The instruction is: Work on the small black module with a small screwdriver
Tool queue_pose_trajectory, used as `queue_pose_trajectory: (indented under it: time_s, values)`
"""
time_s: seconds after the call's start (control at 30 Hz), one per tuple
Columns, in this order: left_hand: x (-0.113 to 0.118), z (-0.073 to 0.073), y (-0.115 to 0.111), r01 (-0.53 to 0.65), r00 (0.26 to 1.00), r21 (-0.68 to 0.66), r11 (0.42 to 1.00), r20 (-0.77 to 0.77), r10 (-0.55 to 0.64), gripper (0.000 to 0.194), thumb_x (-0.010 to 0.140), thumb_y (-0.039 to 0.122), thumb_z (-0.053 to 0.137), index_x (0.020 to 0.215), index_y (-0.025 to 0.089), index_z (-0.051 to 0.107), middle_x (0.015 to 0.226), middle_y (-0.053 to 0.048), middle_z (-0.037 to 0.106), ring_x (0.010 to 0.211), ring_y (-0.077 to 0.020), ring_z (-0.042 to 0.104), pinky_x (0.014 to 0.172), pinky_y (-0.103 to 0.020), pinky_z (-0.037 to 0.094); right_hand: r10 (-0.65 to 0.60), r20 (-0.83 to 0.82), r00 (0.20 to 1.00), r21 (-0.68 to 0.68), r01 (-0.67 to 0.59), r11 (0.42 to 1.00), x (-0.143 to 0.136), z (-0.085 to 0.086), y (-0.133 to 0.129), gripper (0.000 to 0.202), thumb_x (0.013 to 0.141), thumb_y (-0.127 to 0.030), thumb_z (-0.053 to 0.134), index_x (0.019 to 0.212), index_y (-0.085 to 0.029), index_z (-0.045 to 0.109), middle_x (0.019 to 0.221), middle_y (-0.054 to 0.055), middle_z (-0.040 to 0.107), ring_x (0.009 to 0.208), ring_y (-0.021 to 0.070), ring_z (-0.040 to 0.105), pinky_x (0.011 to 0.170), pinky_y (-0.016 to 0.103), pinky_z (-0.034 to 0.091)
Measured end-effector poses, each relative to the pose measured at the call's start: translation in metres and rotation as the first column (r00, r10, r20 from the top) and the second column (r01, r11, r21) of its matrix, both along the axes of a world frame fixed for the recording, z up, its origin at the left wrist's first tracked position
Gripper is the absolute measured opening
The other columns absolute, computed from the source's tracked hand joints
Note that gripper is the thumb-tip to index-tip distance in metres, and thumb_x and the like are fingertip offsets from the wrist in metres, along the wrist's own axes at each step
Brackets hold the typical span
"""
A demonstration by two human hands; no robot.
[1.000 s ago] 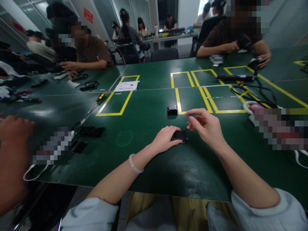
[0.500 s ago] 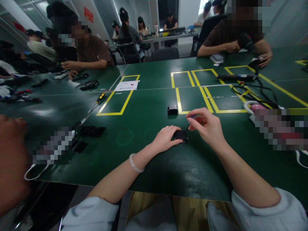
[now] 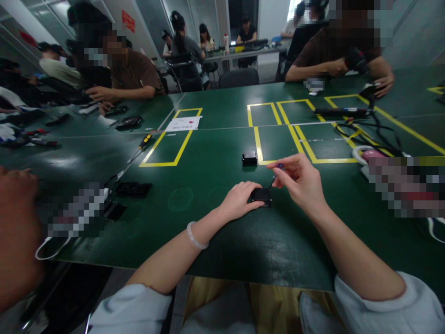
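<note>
A small flat black box (image 3: 262,196) lies on the green table (image 3: 222,250) in front of me. My left hand (image 3: 241,199) grips its left side between thumb and fingers. Above its right edge, my right hand (image 3: 295,178) pinches a small screwdriver (image 3: 273,180) with a purple end; the thin shaft slants down to the box's right corner. Whether the tip touches a screw is too small to tell. Just beyond, a second small black box (image 3: 249,158) stands beside a yellow tape line.
Black flat parts (image 3: 134,189) and a power strip (image 3: 78,209) lie to the left, near another person's hand (image 3: 17,232). A yellow-black screwdriver (image 3: 145,141) and white paper (image 3: 183,124) are farther back. Cables (image 3: 378,132) lie at right. People sit across the table.
The fingers of my right hand have shifted slightly on the screwdriver, and its purple end now shows more clearly. My left hand and both boxes have stayed where they were.
</note>
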State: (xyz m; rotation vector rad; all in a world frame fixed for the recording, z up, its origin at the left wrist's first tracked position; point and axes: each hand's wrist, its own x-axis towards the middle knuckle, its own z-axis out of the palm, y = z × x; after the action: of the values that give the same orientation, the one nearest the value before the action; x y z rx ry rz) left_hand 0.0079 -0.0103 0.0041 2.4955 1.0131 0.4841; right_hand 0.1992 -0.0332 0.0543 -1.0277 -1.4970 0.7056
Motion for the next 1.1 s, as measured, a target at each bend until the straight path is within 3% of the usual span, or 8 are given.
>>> queue_pose_trajectory:
  time_s: [0.37, 0.57, 0.97, 1.1]
  values:
    - [0.0005, -0.001, 0.0005, 0.001, 1.0, 0.011, 1.0, 0.001, -0.001, 0.039, 0.087, 0.046, 0.058, 0.116, 0.021, 0.051, 0.107, -0.006, 0.059, 0.098, -0.0234, 0.054, 0.086, -0.036, 0.043, 0.0, 0.065, 0.998, 0.008, -0.001, 1.0, 0.0027, -0.0004, -0.0007, 0.023, 0.087, -0.036, 0.057, 0.105, -0.021, 0.058, 0.103, 0.004, 0.066, 0.062, 0.0097, 0.063, 0.052, 0.026, 0.053]
    - [0.0009, 0.0005, 0.0001, -0.004, 1.0, 0.0, 1.0, -0.003, 0.004, 0.039, 0.087, 0.047, 0.058, 0.116, 0.022, 0.052, 0.107, -0.006, 0.059, 0.099, -0.0238, 0.054, 0.087, -0.037, 0.043, 0.017, 0.056, 0.998, 0.029, -0.019, 0.999, 0.0023, -0.0028, 0.001, 0.026, 0.088, -0.035, 0.055, 0.112, -0.024, 0.053, 0.104, 0.003, 0.065, 0.059, 0.0084, 0.062, 0.049, 0.024, 0.052]
    - [-0.0003, -0.0007, 0.0005, 0.008, 1.0, 0.029, 1.0, 0.002, -0.008, 0.038, 0.088, 0.047, 0.057, 0.116, 0.021, 0.051, 0.106, -0.005, 0.059, 0.097, -0.0227, 0.054, 0.084, -0.035, 0.043, 0.009, 0.088, 0.996, 0.04, -0.012, 0.999, 0.0012, 0.0026, -0.0014, 0.017, 0.087, -0.034, 0.057, 0.1, -0.022, 0.058, 0.1, 0.002, 0.064, 0.061, 0.0087, 0.062, 0.052, 0.024, 0.052]
    - [-0.0004, 0.0, 0.0005, 0.01, 1.0, 0.032, 0.999, -0.003, -0.01, 0.039, 0.088, 0.047, 0.057, 0.116, 0.021, 0.051, 0.107, -0.005, 0.058, 0.097, -0.0227, 0.054, 0.084, -0.035, 0.043, 0.017, 0.054, 0.998, 0.026, -0.018, 0.999, 0.0016, 0.0009, -0.0003, 0.019, 0.088, -0.034, 0.056, 0.103, -0.022, 0.054, 0.099, 0.002, 0.066, 0.059, 0.0084, 0.061, 0.051, 0.024, 0.051]
